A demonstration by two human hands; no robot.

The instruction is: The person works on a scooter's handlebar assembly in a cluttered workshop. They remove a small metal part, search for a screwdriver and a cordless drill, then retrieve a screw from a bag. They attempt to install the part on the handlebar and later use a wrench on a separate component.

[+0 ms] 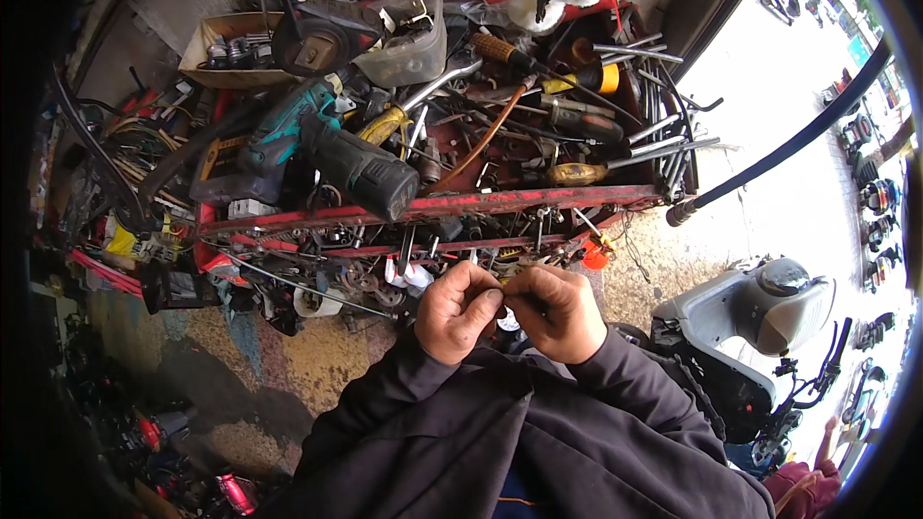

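Note:
My left hand point(458, 312) and my right hand point(558, 311) meet in front of my body, just below the lower shelf of a red metal tool rack point(452, 204). Both are closed, thumbs and forefingers pinched together tip to tip. Whatever lies between the fingertips is too small or too hidden to make out. Above them, on the rack's cluttered top tray, a teal cordless drill point(288, 130) lies with its black battery end hanging over the front rail. Several screwdrivers, among them one with a yellow handle point(577, 174), lie to its right.
A clear plastic tub point(409, 43) and a cardboard box of metal parts point(226, 48) stand at the back left. A black hose point(788, 135) arcs in at right. A grey scooter point(750, 317) is parked right of me; a person in a maroon top point(806, 490) is at lower right.

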